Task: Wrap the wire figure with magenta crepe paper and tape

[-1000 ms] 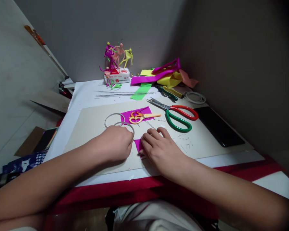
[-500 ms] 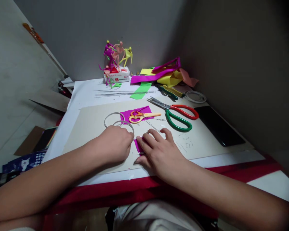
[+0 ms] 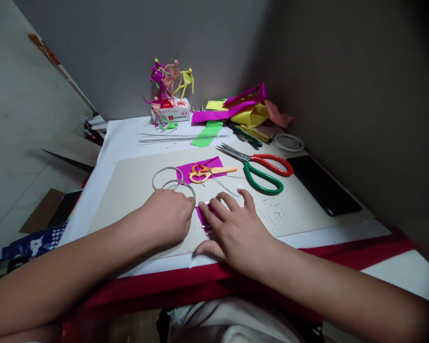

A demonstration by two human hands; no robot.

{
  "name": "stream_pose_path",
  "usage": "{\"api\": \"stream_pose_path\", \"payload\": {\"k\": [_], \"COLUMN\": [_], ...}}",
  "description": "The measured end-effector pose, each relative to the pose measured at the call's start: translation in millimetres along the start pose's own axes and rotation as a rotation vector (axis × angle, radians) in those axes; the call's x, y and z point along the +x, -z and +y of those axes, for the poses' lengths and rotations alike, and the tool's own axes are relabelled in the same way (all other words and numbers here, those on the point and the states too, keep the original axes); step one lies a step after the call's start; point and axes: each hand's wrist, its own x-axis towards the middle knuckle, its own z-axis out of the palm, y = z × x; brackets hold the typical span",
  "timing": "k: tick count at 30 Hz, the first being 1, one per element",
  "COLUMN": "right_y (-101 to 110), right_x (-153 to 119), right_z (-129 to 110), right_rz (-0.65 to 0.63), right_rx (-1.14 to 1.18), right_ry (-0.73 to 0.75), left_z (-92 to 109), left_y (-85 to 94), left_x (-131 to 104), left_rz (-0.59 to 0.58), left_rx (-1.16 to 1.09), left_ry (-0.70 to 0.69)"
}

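Left hand [image 3: 169, 214] curled into a fist (what it grips, if anything, I cannot tell), rings [image 3: 168, 167] at its twelve o'clock; right hand [image 3: 238, 228] spread open, partly over the purple strip [image 3: 203, 219] at its nine o'clock; shears [image 3: 249, 159] at its one o'clock.

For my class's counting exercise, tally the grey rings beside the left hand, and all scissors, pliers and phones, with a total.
Thin round grey rings: 2
Large steel scissors with red and green handles plus small orange-yellow scissors: 2
Green-yellow pliers: 1
Flat black phone: 1
Total: 6
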Motion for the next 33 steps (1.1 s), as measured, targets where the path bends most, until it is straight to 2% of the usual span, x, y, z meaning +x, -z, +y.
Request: {"api": "stream_pose_path", "payload": {"k": [12, 16, 20, 25, 33], "right_y": [0.9, 15.0, 25.6, 19.8, 19.4], "right_x": [9.5, 4.3, -19.6, -43.2, -39.7], "right_z": [0.0, 16.4, 38.7, 42.1, 33.7], "right_rz": [0.023, 0.036, 0.145, 0.073, 0.016], "right_rx": [-0.09, 0.012, 0.074, 0.221, 0.146], "right_ry": [0.01, -0.013, -0.122, -0.101, -0.138], "left_z": [1.4, 2.5, 1.6, -1.8, -4.7], "left_y": [-2.0, 1.0, 0.3, -3.9, -2.1], "left_x": [3.4, 3.0, 3.0, 4.7, 1.6], "left_rz": [-0.023, -0.048, -0.078, -0.063, -0.027], "left_rx": [-0.019, -0.009, 0.004, 0.005, -0.027], "left_ry": [0.006, 0.02, 0.02, 0.005, -0.003]}}
